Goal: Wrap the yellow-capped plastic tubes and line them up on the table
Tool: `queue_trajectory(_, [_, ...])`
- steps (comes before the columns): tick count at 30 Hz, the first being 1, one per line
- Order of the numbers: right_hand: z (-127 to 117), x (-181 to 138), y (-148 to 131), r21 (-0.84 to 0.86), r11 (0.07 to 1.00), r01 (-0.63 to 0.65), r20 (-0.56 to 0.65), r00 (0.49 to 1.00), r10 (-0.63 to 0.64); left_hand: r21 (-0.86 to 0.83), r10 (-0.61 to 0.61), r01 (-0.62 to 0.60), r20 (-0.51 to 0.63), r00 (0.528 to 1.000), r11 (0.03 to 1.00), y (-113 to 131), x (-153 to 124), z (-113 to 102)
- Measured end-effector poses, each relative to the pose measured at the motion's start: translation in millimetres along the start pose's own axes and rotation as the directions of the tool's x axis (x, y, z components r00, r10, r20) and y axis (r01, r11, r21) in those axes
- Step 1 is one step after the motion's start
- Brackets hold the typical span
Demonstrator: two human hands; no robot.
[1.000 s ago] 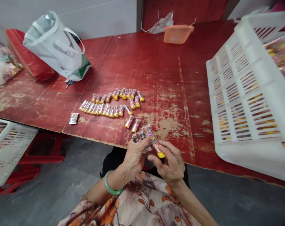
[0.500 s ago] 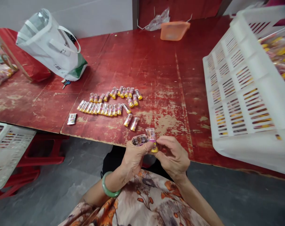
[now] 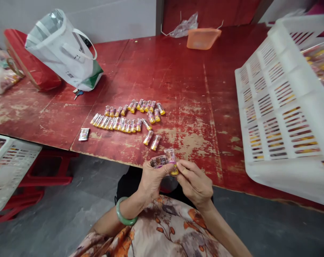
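Observation:
My left hand is closed around a printed pink-and-dark strip and a small yellow-ended tube with a clear, printed upper part. The thumb presses across the tube's lower half. At the tube's right edge, the fingertips of my right hand are pinched together on it, near the yellow end. Just beyond my hands lie a few similar yellow-ended tubes. Farther left, several more tubes form a tight row, with another loose row behind it.
A large white slatted crate with yellow-ended goods stands at the right. A small silver packet lies near the front edge. White bag, red bag and keys are at back left, an orange bin at the back.
My right fingers have closed in on the tube's edge, and the tube tilts slightly more to the left. The whole view has shifted a little.

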State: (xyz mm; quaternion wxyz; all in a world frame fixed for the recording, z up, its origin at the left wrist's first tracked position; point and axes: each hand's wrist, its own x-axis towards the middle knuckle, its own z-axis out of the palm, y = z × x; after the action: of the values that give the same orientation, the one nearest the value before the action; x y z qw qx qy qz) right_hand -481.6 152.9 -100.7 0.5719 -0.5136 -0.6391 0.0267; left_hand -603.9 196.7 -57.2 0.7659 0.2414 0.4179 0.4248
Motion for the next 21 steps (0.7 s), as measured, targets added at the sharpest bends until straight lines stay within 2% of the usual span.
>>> queue_trajectory(5, [5.5,-10.6,4.8,-0.115,0.99,0.081,-0.025,0.996,-0.084,0.021,0.003,-0.003,0.003,1.0,1.0,-1.9,-0.8,-3.3])
queue_trajectory(15, [9.7,-13.9,8.6,-0.137,0.985,0.105,-0.071,0.991,-0.115,0.031,0.003,-0.003,-0.012,1.0,1.0,-4.3,0.2,-6.1])
queue_trajectory(19, [6.7,-3.2,2.1,0.006,1.0,-0.014,-0.001,1.0,0.014,0.006,-0.093,0.093,-0.016,0.996,0.996,2.7,6.6,-7.3])
queue_trajectory(21, [4.5,2.0,-3.0,0.06,0.993,-0.101,-0.013,0.995,0.102,-0.001,-0.13,0.13,0.002,0.991,0.991,5.3,9.2,-6.4])
